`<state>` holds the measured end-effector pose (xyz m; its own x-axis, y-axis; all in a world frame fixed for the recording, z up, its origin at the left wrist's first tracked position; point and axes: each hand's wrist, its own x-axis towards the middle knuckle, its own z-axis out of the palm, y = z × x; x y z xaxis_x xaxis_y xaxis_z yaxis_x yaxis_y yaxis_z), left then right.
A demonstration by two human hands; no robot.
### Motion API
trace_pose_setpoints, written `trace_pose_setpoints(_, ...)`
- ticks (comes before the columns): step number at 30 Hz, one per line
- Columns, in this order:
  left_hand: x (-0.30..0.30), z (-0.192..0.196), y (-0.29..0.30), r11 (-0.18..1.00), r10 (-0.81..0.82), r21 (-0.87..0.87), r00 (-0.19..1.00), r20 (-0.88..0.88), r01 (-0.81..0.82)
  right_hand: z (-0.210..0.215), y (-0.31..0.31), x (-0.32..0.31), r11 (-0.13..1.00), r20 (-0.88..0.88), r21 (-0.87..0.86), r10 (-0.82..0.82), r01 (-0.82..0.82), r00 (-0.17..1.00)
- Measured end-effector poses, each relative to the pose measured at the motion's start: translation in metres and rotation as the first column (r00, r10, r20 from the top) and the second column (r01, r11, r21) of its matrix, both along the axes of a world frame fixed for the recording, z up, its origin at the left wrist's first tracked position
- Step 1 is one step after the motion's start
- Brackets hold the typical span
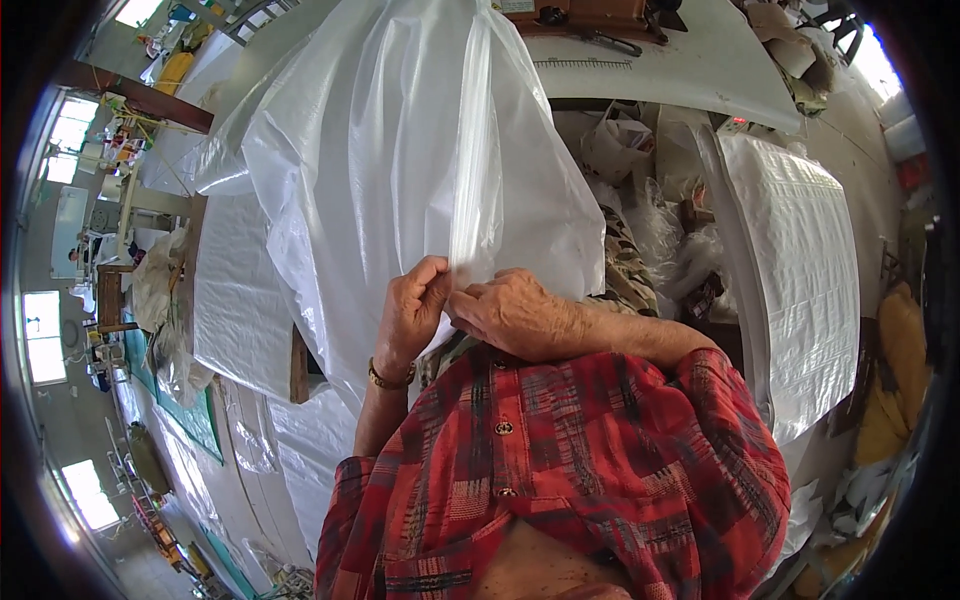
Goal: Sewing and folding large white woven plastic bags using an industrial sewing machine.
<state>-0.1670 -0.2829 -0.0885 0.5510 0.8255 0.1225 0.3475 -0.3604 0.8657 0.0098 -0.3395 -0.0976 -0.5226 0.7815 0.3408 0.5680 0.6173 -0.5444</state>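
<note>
At centre, a large, glossy, translucent white plastic sheet point(340, 170) spreads in loose folds, a long pleated strip point(472, 190) running down it. Uneven pinching could let the layers slip apart. The bare left hand point(412, 302) points upward, fingertips apparently closed on the strip's end; the bare right hand point(518, 313) reaches inward, fingers curled, its hold hidden.

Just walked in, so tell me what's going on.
Someone in a plaid shirt is handling a white sheet. Their left hand pinches the near end of its gathered strip; the right hand is curled close beside it, its grip hidden. The sheet spreads out ahead, and a white stack lies to the right.
</note>
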Motion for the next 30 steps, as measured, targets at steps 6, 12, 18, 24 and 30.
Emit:
trace_pose_setpoints(6,0.011,0.005,-0.003,0.978,0.091,-0.195,0.989,0.115,-0.068,-0.005,-0.003,-0.005,0.997,0.189,0.070,0.000,-0.013,0.982)
trace_pose_setpoints(12,0.005,-0.021,0.010,0.985,0.115,-0.149,0.980,0.161,-0.091,0.007,0.012,0.027,0.950,-0.112,0.308,-0.020,0.054,0.993)
trace_pose_setpoints(18,0.011,-0.008,0.001,0.945,0.257,-0.277,0.919,0.299,-0.174,-0.047,0.038,0.104,0.503,-0.200,0.243,-0.811,0.829,0.550)
trace_pose_setpoints(24,0.004,-0.003,0.000,0.921,0.299,-0.351,0.885,0.356,-0.170,-0.067,0.026,0.114,0.711,-0.104,-0.005,-0.699,0.703,0.707)
trace_pose_setpoints(30,0.003,-0.003,0.001,0.929,0.278,-0.338,0.887,0.368,-0.151,-0.053,0.018,0.092,0.777,-0.310,-0.236,-0.629,0.583,0.713)
